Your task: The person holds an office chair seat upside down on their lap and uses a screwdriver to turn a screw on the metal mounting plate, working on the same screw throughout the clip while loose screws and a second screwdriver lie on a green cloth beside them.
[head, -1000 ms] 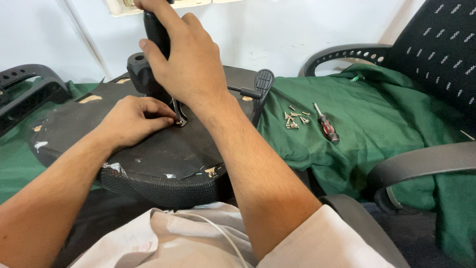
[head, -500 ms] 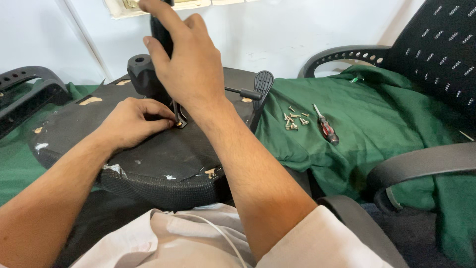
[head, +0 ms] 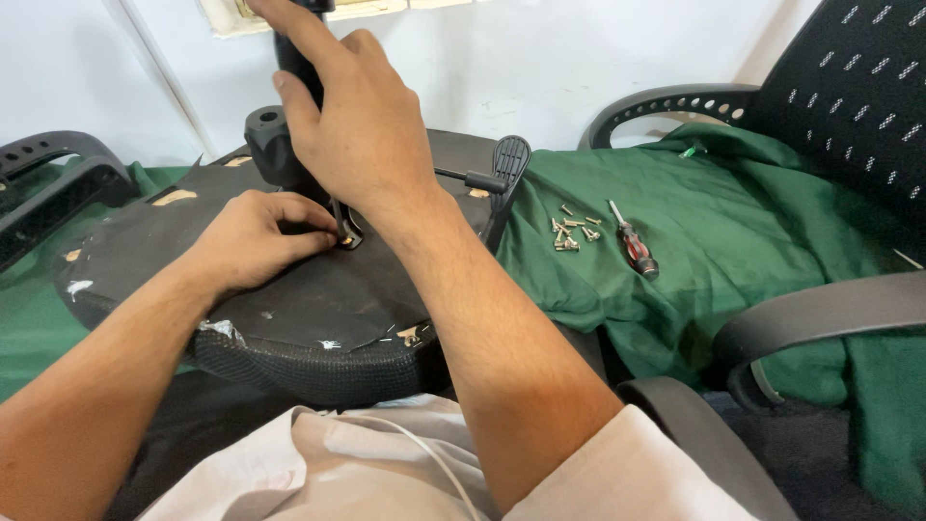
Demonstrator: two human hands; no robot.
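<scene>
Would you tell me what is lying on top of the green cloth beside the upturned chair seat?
On the green cloth lie a small pile of screws and a red-handled screwdriver. The chair under the cloth is mostly covered.

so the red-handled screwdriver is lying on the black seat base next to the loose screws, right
Not quite. In the head view the red-handled screwdriver lies next to the loose screws, but both rest on the green cloth, not on the black seat base.

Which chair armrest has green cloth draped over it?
The curved armrest with holes at the back right, beside the patterned backrest. The grey armrest in front and the black armrest at far left are bare.
</scene>
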